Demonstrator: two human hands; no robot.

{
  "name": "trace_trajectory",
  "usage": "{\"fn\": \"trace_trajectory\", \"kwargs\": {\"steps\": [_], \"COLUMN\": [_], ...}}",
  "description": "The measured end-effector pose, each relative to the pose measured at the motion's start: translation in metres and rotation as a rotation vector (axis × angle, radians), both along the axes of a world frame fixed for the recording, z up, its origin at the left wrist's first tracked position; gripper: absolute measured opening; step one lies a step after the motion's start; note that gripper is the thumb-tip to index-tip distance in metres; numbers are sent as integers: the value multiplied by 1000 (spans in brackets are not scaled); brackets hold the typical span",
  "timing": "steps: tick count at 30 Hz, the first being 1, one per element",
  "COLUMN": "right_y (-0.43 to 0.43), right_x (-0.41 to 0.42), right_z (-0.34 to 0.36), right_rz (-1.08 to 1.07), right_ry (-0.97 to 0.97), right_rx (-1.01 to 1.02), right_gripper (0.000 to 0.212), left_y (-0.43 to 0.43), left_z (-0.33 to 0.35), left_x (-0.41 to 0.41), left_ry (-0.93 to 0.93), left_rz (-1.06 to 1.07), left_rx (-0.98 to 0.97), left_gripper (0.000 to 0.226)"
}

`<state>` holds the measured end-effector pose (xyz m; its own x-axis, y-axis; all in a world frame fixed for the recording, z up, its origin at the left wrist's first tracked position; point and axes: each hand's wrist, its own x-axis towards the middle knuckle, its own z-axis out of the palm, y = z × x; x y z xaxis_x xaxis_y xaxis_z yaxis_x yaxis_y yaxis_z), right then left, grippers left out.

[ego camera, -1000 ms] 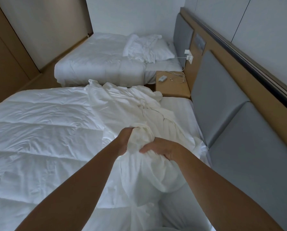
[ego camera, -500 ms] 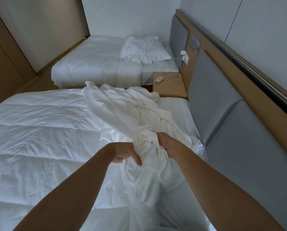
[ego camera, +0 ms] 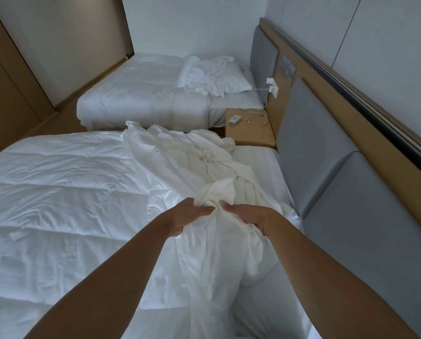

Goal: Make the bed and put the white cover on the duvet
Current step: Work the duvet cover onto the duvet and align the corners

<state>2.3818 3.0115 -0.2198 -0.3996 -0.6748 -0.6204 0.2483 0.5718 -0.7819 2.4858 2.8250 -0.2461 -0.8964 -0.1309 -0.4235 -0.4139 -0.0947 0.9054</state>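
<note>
White cover (ego camera: 180, 152): thin, slightly cream fabric, heavily creased and twisted into a loose rope. It runs from the far middle of the near bed toward the hands, then hangs in soft folds below them to the near edge. It lies on the right part of the bed, over the right edge of the duvet (ego camera: 57, 192) and the sheet (ego camera: 258, 162).

Left hand (ego camera: 187, 216) and right hand (ego camera: 248, 216) are almost touching, fingers curled, both gripping one bunched wad of the cover.

Duvet: bright white, puffy, quilted in wide bands, spread flat across the left of the bed. Sheet smooth, faint stripe.

Right: grey padded headboard panels (ego camera: 309, 148) in a wood frame. Far right: boxy wooden nightstand (ego camera: 251, 138).
</note>
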Motion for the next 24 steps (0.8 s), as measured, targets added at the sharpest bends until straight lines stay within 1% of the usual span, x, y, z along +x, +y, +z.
{"fn": "trace_trajectory", "kwargs": {"steps": [2,3,5,6,7,9,11,13,14,17,19,21,24], "right_y": [-1,-2,-2,-1,-1,2,1,-1,-1,-1,-1,-1,-5], "right_x": [-2,-3,-6,-7,-9,-10,-7,-5,-4,-1,3,3,-1], "right_z": [0,0,-3,-4,-9,-15,-13,-8,-6,0,2,0,-3], "right_rz": [121,173,203,178,121,-18,-100,-132,-145,-180,-251,-314,-339], "right_ry": [13,-6,-75,-115,-128,-86,-47,-32,-21,-40,-72,-115,-139], "right_rx": [26,40,55,38,8,-61,-112,-111,-95,-106,-133,-148,-128], "right_gripper": [27,22,36,40,38,26,20,11,13,20,23,25,21], "left_y": [2,3,1,0,-1,-2,-1,1,3,4,6,10,15], "left_z": [-1,-1,1,4,5,9,7,5,5,2,-3,-6,0], "left_x": [-3,-4,-3,-1,0,2,3,3,3,1,-2,-5,-8], "left_ry": [16,14,10,2,-17,-88,-137,-136,-128,-85,-75,-54,19], "left_rz": [17,20,-4,-22,-42,-108,-188,-248,-300,-433,-424,-374,-285], "left_rx": [-106,-132,-151,-156,-149,-97,-56,-16,-12,-80,-147,-168,-68], "left_gripper": [26,22,17,17,20,35,46,40,39,50,52,49,34]}}
